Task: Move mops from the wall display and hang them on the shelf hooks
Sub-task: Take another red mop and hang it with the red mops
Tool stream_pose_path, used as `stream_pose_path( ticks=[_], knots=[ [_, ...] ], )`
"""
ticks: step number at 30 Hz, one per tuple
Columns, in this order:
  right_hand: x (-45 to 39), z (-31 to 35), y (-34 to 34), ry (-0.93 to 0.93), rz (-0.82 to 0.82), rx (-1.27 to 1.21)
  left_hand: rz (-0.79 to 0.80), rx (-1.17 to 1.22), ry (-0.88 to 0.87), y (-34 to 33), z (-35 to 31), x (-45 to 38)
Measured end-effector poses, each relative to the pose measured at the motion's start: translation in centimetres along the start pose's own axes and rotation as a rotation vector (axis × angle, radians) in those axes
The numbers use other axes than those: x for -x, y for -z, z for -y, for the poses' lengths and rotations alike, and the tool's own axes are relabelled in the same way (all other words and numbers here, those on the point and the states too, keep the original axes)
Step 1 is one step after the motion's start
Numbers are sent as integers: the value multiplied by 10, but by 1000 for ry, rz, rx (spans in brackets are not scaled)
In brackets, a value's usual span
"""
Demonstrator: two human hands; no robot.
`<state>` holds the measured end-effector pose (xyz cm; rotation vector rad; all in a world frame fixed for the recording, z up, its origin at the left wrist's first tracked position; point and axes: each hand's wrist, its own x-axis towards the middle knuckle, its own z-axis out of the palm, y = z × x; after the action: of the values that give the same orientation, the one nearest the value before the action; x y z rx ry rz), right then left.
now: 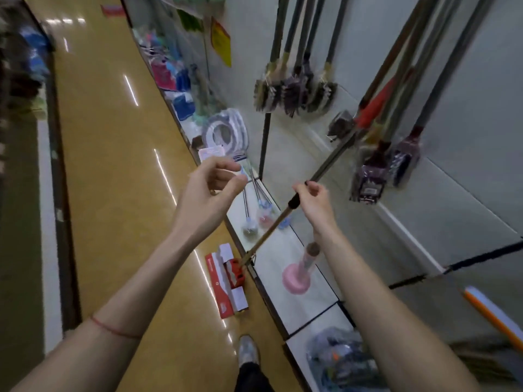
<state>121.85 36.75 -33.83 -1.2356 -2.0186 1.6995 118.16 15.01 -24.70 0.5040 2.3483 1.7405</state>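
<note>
**Mop held by its pole, head down on the floor at the shelf's front edge**

The mop [271, 224] runs on a slant from lower left to upper right. Its red head [233, 271] sits on the yellow floor [113, 165], right against the front edge of the low white shelf [297, 267], and a red and white box [223, 287] lies under or just beside it; motion blur makes it hard to say which. From there the pole climbs across the shelf's front edge, passes through a black grip section and goes on as bare grey metal toward the brooms and mops hanging on the wall [452, 80]. So the long axis points up and away from the person, toward the wall display, with the heavy end lowest and nearest the feet.

The right hand [311, 193] is the one on the pole. Its fingers curl round it just above the black grip, roughly midway along the visible length, thumb side toward the wall. The left hand [209, 188] is off the pole, to its left and at about the same height, over the floor near the shelf's front edge. Its fingers are bent loosely with the thumb apart, holding nothing. It is well placed, I judge, to take a second grip lower down.

A pink plunger [297, 278] stands on the shelf just right of the pole.
</note>
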Motion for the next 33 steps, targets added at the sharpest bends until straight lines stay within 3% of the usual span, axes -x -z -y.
stream_pose_path(
  ticks=[7,15,33],
  knots=[
    [-132,-14,-18,-112,-211,40,58,27,78,-41,44,-89],
    [-185,-21,-21,-158,-298,-157,72,11,138,-50,69,-125],
    [-148,-7,-69,-81,-37,-223,25,2,149,-22,74,-106]
  ],
)
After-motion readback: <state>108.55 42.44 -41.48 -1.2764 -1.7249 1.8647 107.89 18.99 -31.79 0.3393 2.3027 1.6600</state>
